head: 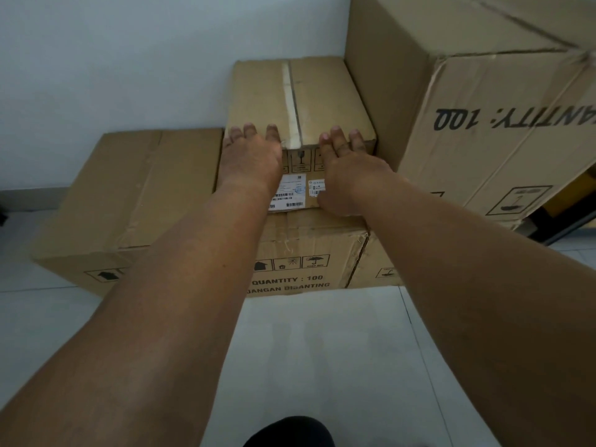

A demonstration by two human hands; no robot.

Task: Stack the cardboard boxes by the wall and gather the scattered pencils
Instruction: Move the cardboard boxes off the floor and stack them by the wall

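Reaching forward with both arms, I have both hands on the small box, which sits on the right part of a low box, its far end against the wall. My left hand lies over the near top edge at the left corner, fingers fairly straight and resting on the lid. My right hand does the same near the right corner, fingers flat on top and thumb down on the front face beside the labels. Neither hand is wrapped around anything; both press flat against the cardboard. A tall box stands just beside the small one on the right. The low box rests on the tiled floor.
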